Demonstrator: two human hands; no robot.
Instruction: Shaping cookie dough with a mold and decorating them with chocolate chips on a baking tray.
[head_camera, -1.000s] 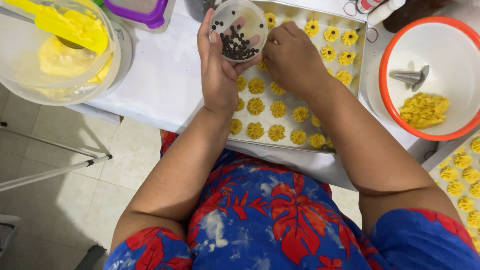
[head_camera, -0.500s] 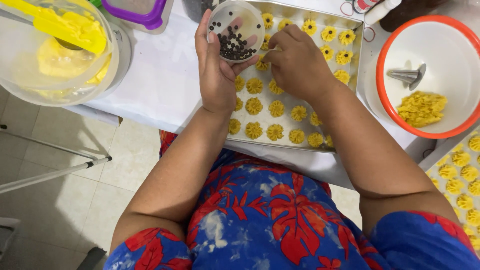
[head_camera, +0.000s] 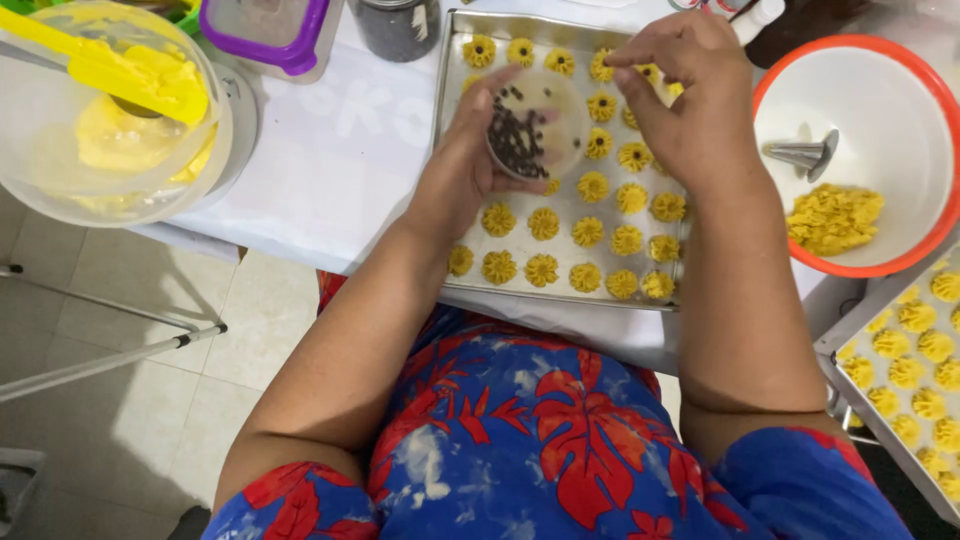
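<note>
- Head view, centre top: the left hand (head_camera: 462, 175) is closed around a small clear cup (head_camera: 535, 125) of dark chips (head_camera: 515, 140), holding it tilted above the tray (head_camera: 450, 150).
- The right hand (head_camera: 690, 100), at upper centre-right, has its fingertips (head_camera: 625, 58) pinched together over a cookie near the tray's top edge; whether a chip sits between them is too small to tell.
- The 2 hands are apart, the cup between them.
- The metal tray lies on a white cloth (head_camera: 330, 150) in the upper middle of the frame and carries rows of yellow flower-shaped cookies (head_camera: 543, 222).
- Upper right: an orange-rimmed white bowl (head_camera: 900, 262) holds a lump of yellow dough (head_camera: 835, 215) and a metal piping nozzle (head_camera: 800, 153).
- Lower right edge: a 2nd tray (head_camera: 835, 345) with more yellow cookies.
- Upper left: a clear bowl (head_camera: 40, 150) with yellow batter and a yellow spatula (head_camera: 120, 70).
- Top, left of centre: a purple-rimmed box (head_camera: 270, 35), and just beside it a dark jar (head_camera: 398, 25).
- Bottom: the person's red and blue flowered clothing (head_camera: 540, 440).
</note>
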